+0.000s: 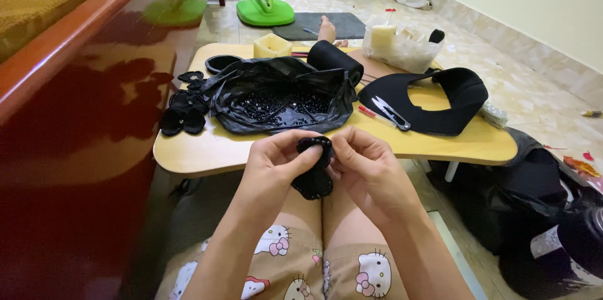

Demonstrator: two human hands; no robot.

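Observation:
Both my hands hold a small black beaded fabric piece (315,174) above my lap, just in front of the low yellow table (207,152). My left hand (276,165) pinches its upper left edge between thumb and fingers. My right hand (364,165) grips its right side with fingers curled in. On the table behind lies an open black plastic bag (239,96) with several shiny black beads (276,106) inside.
Finished black beaded flowers (182,114) lie at the table's left. A black visor (440,102), thread snips (392,113), a black fabric roll (333,60) and a clear bag (402,49) sit to the right. A red wooden bed side (75,118) rises on my left. Black bags (540,206) lie on the floor.

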